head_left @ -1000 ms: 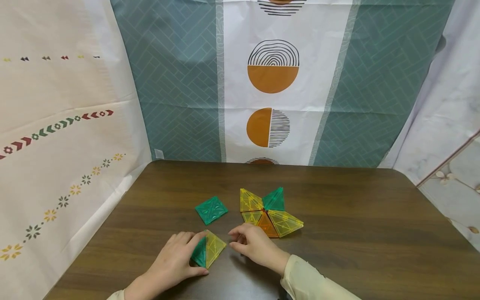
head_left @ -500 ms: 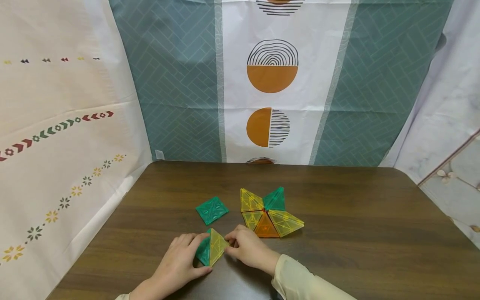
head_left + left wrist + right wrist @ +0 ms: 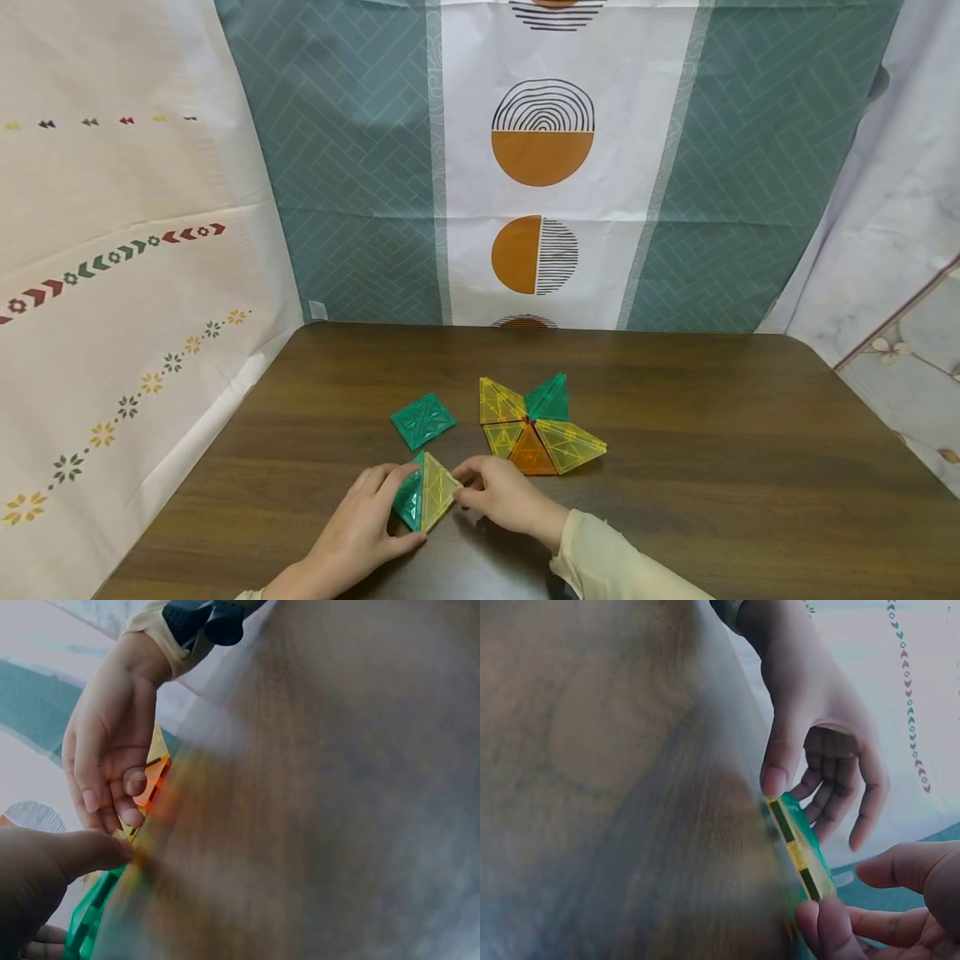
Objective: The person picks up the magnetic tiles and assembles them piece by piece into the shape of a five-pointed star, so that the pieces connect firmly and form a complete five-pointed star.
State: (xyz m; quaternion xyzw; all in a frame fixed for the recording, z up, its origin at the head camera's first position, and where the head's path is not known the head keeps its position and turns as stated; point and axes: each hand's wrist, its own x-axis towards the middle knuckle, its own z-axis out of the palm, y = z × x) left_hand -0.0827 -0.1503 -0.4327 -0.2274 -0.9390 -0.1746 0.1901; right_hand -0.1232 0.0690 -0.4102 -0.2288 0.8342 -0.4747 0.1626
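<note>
In the head view, a green triangular magnetic tile (image 3: 408, 502) and a yellow triangular magnetic tile (image 3: 438, 492) meet edge to edge in a diamond shape. My left hand (image 3: 357, 521) grips the green one, thumb at the near corner and index finger at the far edge. From the other side my right hand (image 3: 504, 493) pinches the outer corner of the yellow one. The right wrist view shows the yellow tile's edge (image 3: 790, 844) between the two hands. In the left wrist view, the left thumb (image 3: 94, 855) lies near the right fingertips.
A flat green square tile (image 3: 423, 421) lies beyond the left hand. Right of it, yellow, green and orange tiles (image 3: 534, 450) fan out around a shared centre. They rest on a brown wooden table (image 3: 697, 467), with patterned cloths (image 3: 360, 167) hanging behind and beside it.
My right hand has moved left and taken the yellow tile's corner. The joined green and yellow tiles have shifted slightly right and away from me, the left hand with them.
</note>
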